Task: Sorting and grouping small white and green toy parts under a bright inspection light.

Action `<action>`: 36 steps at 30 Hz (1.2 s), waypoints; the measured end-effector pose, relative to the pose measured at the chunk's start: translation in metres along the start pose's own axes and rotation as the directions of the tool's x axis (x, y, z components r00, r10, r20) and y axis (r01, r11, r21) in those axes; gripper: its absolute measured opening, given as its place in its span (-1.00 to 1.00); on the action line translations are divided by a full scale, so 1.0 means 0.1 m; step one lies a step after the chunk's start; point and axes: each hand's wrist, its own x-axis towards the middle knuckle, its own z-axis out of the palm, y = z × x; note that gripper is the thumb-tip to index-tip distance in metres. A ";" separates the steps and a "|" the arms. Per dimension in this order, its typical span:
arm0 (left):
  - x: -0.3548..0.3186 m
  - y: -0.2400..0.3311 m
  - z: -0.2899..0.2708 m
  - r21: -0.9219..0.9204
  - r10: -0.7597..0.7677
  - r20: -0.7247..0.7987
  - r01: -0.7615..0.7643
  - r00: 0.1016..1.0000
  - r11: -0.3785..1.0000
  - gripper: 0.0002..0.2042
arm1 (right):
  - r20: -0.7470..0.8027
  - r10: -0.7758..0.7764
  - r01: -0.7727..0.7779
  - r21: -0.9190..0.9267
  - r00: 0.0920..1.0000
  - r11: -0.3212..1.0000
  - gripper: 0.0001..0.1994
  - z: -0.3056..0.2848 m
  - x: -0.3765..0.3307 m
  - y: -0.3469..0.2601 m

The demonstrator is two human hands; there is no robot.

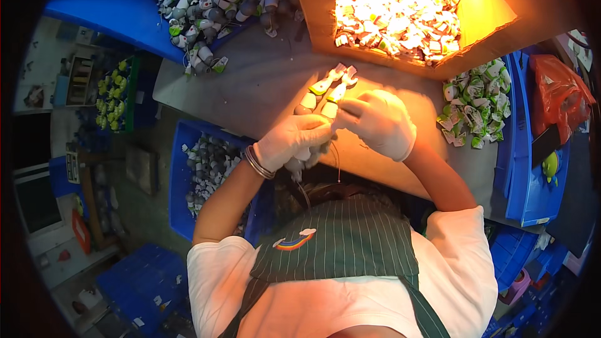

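Note:
My left hand (287,141), in a pale thin glove, is closed around several small plastic figures (327,109) with grey, white and green parts. Their white and green ends point up and away from me, in bright light. My right hand (382,126), also gloved, has thumb and fingers pinched together right beside the figures. Whether a small part sits between those fingertips is too hard to see. A thin cord (339,166) hangs below the hands.
Ahead stands a cardboard box (491,3) full of small pieces under a glaring light. Grey and white figures (210,9) heap at the far left. White and green pieces (479,106) lie at the right, beside blue trays (514,150). A blue bin (177,181) sits left, below table height.

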 end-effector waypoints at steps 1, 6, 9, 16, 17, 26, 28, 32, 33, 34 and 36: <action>0.01 -0.03 0.01 -0.232 -0.017 0.131 0.048 0.991 0.971 -0.74 | 0.002 0.002 -0.002 -0.003 1.000 1.000 -0.80 0.00 -0.01 0.00; 0.03 -0.01 0.02 -0.468 0.042 0.176 0.046 0.984 0.882 -0.78 | -0.183 0.179 -0.126 0.271 0.967 0.954 -0.68 0.06 0.03 0.01; 0.29 -0.17 -0.21 -0.001 0.167 -0.277 -0.174 0.946 0.985 -0.69 | -0.384 0.412 -0.278 0.359 0.826 0.891 -0.53 0.32 -0.07 0.00; 0.87 -0.39 -0.45 0.518 0.480 -0.381 -0.247 0.790 0.819 -0.68 | 0.004 0.752 -0.625 0.558 0.659 0.545 -0.63 0.82 -0.39 0.24; 0.94 -0.47 -0.39 0.523 0.537 -0.359 -0.312 0.764 0.793 -0.67 | 0.050 0.769 -0.610 0.642 0.637 0.464 -0.67 0.92 -0.41 0.24; 1.04 -0.35 -0.40 0.785 0.815 -0.443 -0.277 0.374 0.554 -0.71 | 0.009 0.787 -0.579 0.681 0.617 0.447 -0.75 0.88 -0.42 0.22; 1.14 -0.11 -0.66 0.814 0.811 -0.523 -0.130 0.261 0.566 -0.72 | 0.009 0.800 -0.599 0.668 0.600 0.441 -0.74 0.87 -0.47 0.25; 1.87 -0.34 -1.96 0.114 0.288 -0.888 -0.435 0.359 0.893 -0.62 | 0.024 0.773 -0.580 0.677 0.634 0.454 -0.75 0.88 -0.44 0.24; 2.01 -0.38 -2.20 0.111 0.281 -0.894 -0.437 0.348 0.893 -0.62 | 0.027 0.775 -0.581 0.677 0.632 0.451 -0.77 0.85 -0.41 0.23; 2.09 -0.26 -2.28 0.005 0.200 -0.903 -0.456 0.380 0.890 -0.58 | 0.017 0.791 -0.590 0.676 0.612 0.442 -0.78 0.81 -0.42 0.24; 2.22 -0.15 -2.27 -0.100 0.125 -0.900 -0.476 0.418 0.874 -0.53 | 0.035 0.821 -0.570 0.736 0.571 0.365 -0.79 0.76 -0.45 0.28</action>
